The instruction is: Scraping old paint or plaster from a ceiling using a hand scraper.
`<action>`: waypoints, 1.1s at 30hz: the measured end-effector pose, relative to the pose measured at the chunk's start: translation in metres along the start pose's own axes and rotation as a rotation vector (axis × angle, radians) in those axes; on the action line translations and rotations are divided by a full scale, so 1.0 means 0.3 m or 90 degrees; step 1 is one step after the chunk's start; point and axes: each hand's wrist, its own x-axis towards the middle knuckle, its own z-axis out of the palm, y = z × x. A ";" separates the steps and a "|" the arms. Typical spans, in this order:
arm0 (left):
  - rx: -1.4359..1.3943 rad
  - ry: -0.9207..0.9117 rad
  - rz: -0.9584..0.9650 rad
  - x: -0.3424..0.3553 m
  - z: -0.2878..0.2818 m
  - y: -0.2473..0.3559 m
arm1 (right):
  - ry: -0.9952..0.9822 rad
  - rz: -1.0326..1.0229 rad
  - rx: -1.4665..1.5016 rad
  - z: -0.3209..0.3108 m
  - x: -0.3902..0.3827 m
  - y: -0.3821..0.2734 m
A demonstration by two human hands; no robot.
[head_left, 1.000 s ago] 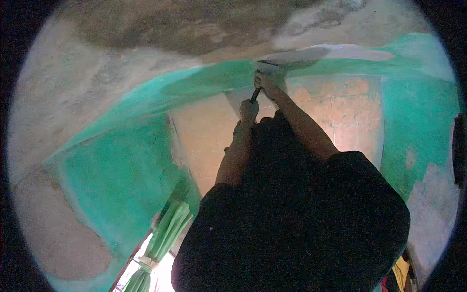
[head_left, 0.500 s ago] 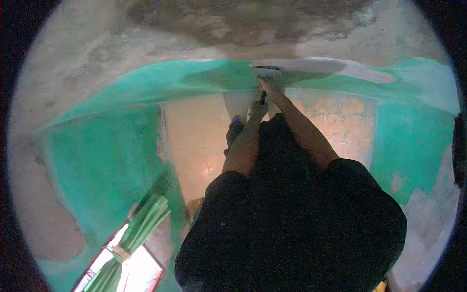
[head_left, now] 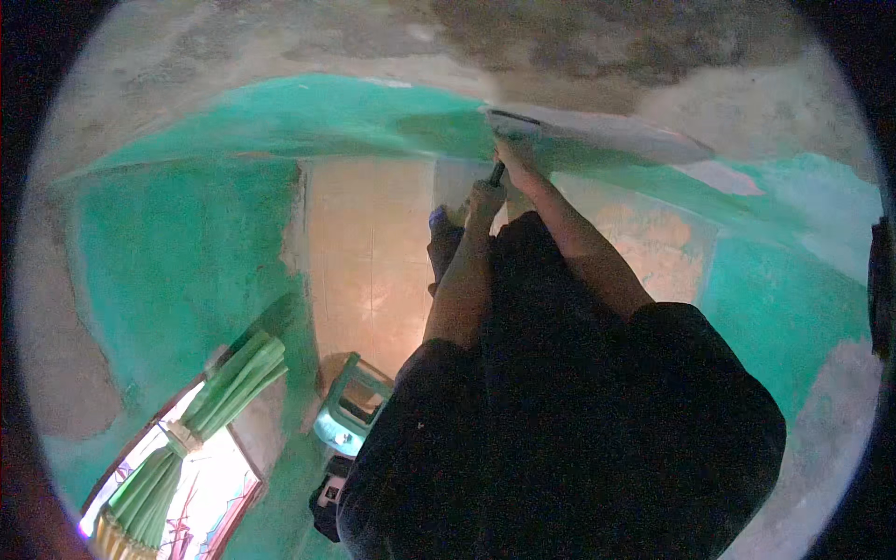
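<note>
Green wall band (head_left: 308, 112), with a broad-bladed scraper (head_left: 497, 175) set to its upper part, in the grasp of 2 hands. Left hand (head_left: 487, 196) wrapped round the lower end of the dark handle; right hand (head_left: 515, 159) placed higher, clasped on the tool close below the flat blade (head_left: 516, 129). Hands near each other, with a short stretch of handle visible between. Blade edge dark and uppermost, at the left end of a pale strip (head_left: 635, 133); actual contact with the wall not possible to tell. Above, grey-brown plaster (head_left: 233, 56), mottled, darker toward the upper right. Below, tiled floor (head_left: 364, 224) in orange light, flanked left and right by further green walling (head_left: 177, 271). Forearms (head_left: 586, 233) bare; dark shirt (head_left: 560, 439) across much of the lower field. At lower left, green curtain (head_left: 229, 378) gathered by a pale tie (head_left: 184, 439), before a bright window (head_left: 224, 457). Farther right, pale green stool (head_left: 336, 425), partly hidden by the shirt, with a dark object (head_left: 324, 509) of unclear kind just below.
</note>
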 end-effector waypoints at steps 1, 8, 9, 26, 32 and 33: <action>-0.044 0.022 -0.094 -0.034 -0.007 -0.134 | -0.063 0.011 0.004 0.119 -0.058 -0.013; -0.218 -0.036 -0.226 -0.070 -0.134 -0.075 | -0.073 0.006 0.031 0.059 0.014 0.099; -0.219 -0.054 -0.210 -0.077 -0.110 -0.049 | -0.060 0.016 -0.028 0.012 0.034 0.127; -0.187 -0.117 -0.255 -0.044 -0.101 -0.072 | -0.026 0.072 0.033 -0.013 -0.037 0.088; -0.167 -0.163 -0.218 -0.056 -0.166 -0.069 | -0.066 0.033 0.029 0.048 -0.017 0.044; -0.166 -0.158 -0.233 -0.074 -0.150 -0.109 | -0.013 0.110 0.078 0.098 -0.044 0.012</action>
